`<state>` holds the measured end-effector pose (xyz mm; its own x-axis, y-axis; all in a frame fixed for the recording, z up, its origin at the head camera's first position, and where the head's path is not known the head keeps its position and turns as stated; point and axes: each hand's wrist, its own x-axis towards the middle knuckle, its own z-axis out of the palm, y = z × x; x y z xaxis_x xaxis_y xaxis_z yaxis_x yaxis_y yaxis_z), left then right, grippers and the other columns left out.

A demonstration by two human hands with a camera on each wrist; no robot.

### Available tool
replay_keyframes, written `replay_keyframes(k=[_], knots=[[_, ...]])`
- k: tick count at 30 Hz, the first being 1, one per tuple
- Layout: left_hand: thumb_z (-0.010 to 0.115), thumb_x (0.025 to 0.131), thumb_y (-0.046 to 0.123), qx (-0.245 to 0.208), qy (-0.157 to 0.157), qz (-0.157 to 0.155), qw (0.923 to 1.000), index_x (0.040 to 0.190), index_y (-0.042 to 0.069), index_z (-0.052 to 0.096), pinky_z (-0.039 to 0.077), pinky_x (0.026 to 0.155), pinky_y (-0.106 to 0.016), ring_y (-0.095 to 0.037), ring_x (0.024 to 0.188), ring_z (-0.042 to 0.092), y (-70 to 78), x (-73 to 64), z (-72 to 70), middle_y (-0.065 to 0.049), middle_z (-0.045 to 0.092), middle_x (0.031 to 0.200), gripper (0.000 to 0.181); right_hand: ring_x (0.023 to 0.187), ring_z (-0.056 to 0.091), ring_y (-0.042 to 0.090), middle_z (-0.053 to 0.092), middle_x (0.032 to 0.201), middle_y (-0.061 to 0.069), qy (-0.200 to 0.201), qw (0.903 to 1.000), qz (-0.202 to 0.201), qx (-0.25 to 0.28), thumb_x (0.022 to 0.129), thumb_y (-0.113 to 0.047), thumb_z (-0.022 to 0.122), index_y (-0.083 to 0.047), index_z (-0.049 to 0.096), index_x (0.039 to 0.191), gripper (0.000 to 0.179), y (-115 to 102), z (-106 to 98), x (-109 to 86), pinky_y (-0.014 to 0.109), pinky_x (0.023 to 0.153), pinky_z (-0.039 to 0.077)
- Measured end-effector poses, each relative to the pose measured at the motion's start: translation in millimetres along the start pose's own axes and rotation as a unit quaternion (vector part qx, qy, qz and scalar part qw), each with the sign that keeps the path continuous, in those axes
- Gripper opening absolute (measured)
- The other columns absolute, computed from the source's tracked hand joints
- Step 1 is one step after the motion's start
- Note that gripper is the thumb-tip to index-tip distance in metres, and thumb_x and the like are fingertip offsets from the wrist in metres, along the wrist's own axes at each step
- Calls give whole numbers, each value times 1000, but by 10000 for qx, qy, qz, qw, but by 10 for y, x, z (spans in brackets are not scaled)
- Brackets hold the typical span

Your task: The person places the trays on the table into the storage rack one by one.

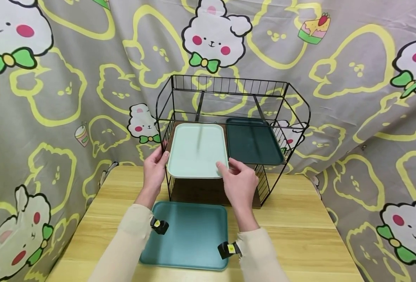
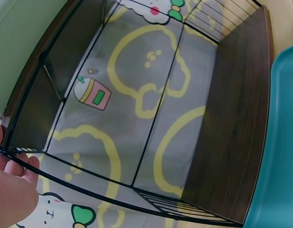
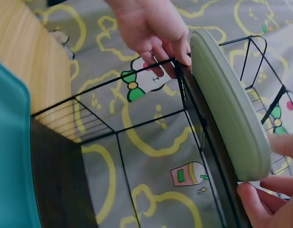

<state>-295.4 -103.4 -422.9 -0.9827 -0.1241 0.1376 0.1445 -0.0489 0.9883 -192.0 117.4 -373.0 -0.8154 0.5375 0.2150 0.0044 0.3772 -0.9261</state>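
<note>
Thumb and fingers of the right hand (image 1: 241, 182) are pinching the near right corner of a pale green tray (image 1: 197, 150), which is lying on the brown shelf (image 3: 216, 147) of a black wire rack (image 1: 199, 106), beside a dark green tray (image 1: 255, 143). The left hand (image 1: 154, 168) is gripping the rack's left front corner. A teal tray (image 1: 190, 235) is resting on the bench (image 1: 289, 227).

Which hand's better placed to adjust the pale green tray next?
Right hand, likely: its thumb is over the pale green tray's near right corner. The left hand grips the rack's left front side, so looks better suited to steadying.
</note>
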Motion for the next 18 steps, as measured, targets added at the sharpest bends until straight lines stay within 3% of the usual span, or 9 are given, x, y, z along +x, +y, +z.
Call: replay_keyframes(k=[4,8,14,18], knots=[[57,111,18,28,-8,-36,10000,156,14,54,46,124,-38,-16,148,52,9,12,20,-8,55,161,45,89,71,20,80,94,6,-396,9980,-339,-345,80,-44,93,-10,76,132,65,21,-92,-91,39,80,58],[56,111,19,52,-41,-61,10000,156,14,53,46,123,-38,-17,147,52,19,11,16,-8,55,161,46,88,69,20,77,92,6,-462,9957,-602,-529,75,-43,97,-7,70,139,78,41,-88,-151,41,85,58],[56,111,18,27,-39,-41,10000,156,14,54,52,114,-24,-18,145,55,18,-2,16,-9,57,159,45,88,69,27,75,94,12,-179,9926,-1047,-583,75,-39,97,0,71,135,76,70,-3,-172,49,95,54],[57,111,16,-82,-40,66,9999,155,12,54,49,118,-26,-18,146,55,0,-4,17,-9,56,160,45,91,68,32,73,89,14,-79,9926,-1105,-489,77,-40,96,2,72,133,74,68,74,-156,54,108,48]])
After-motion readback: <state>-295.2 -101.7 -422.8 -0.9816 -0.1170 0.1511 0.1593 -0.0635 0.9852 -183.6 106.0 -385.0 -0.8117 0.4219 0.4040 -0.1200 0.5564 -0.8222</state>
